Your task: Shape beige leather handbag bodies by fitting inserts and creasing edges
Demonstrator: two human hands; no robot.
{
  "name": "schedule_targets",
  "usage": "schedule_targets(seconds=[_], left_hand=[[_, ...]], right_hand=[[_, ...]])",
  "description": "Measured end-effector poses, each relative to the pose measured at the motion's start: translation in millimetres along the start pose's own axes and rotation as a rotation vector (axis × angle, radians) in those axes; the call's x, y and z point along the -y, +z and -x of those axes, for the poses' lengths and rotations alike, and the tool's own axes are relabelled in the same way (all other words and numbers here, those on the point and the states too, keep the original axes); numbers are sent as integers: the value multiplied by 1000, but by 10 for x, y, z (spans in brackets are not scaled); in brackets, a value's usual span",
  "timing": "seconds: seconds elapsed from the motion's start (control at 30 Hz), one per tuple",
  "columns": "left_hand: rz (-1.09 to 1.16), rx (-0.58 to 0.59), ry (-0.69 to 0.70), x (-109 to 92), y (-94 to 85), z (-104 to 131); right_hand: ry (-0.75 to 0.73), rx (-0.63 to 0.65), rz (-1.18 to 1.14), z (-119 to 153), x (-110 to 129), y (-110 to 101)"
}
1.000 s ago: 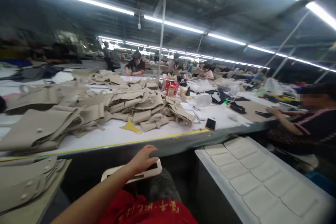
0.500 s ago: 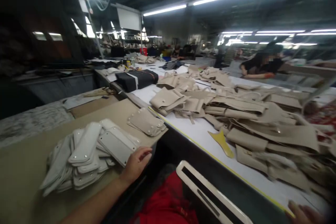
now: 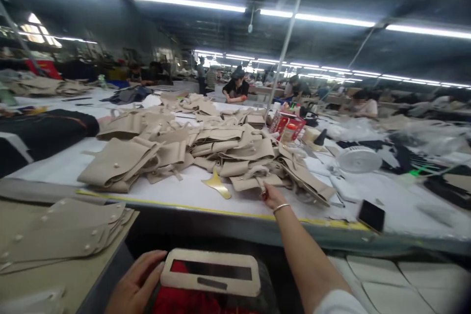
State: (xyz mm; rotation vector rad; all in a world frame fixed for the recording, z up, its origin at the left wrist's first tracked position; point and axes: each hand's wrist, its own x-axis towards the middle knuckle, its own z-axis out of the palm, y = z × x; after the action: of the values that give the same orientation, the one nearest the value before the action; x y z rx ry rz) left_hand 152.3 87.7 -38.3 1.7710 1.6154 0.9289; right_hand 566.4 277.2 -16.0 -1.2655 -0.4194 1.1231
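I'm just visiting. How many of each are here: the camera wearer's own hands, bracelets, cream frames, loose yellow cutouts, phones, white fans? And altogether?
Hands (left hand, right hand): 2
Bracelet: 1
Cream frame: 1
Yellow cutout: 1
Phone: 1
White fan: 1
Total: 7

We see the left hand [image 3: 137, 282] cut off by the bottom edge; we cannot tell whether the right hand [image 3: 273, 198] grips the beige piece [image 3: 248, 183]; the left edge crops the black bundle [image 3: 61, 126].
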Motion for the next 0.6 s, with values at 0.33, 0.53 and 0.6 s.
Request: schedule_targets(seconds=[0.33, 0.53, 0.6], left_hand=[[-250, 455, 378, -668, 1312, -1578], [-113, 458, 43, -1039, 1860, -1883], [-69, 413, -58, -1078, 1986, -1939]], right_hand=[[20, 19, -183, 364, -169, -982], [87, 71, -225, 550, -106, -1242], [110, 139, -199, 586, -47, -1198]])
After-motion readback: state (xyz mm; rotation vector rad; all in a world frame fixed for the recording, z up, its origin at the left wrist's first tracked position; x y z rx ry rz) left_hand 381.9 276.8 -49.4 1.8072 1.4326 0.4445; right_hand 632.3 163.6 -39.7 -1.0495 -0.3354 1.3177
